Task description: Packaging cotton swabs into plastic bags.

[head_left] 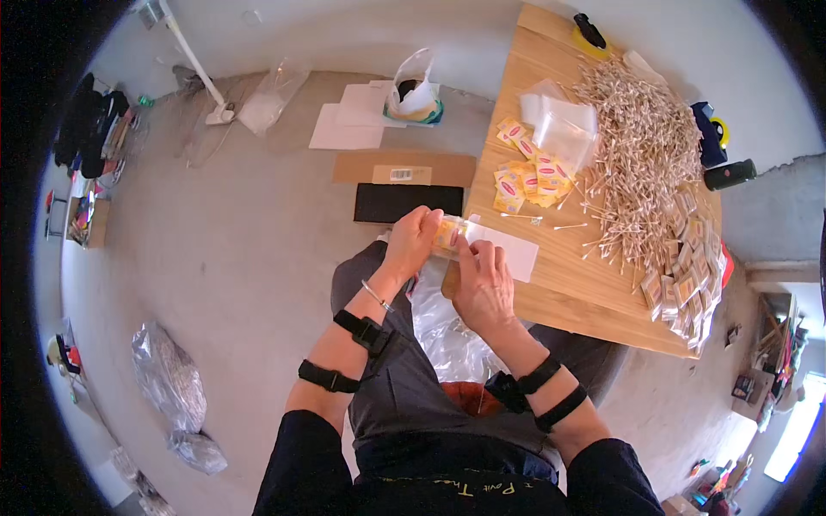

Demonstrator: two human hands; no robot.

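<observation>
Between my hands, over the near left edge of the table, is a small clear plastic bag [449, 234] with a yellow printed card inside. My left hand [411, 245] is closed on the bag's left end, thumb on top. At its right end my right hand [484, 284] has its fingers curled and pressed to the bag; its fingertips are partly hidden. A white card [516, 251] lies by the right fingers. Just beyond are loose yellow printed cards [525, 179], a stack of empty clear bags [564, 129] and a few single cotton swabs [570, 226].
A large heap of cotton swabs [641, 146] covers the wooden table's [568, 297] right part. Filled small packs [684, 288] pile at its right edge. A tape dispenser [589, 33] sits at the far end. On the floor are a cardboard box [404, 169] and a plastic bag [415, 99].
</observation>
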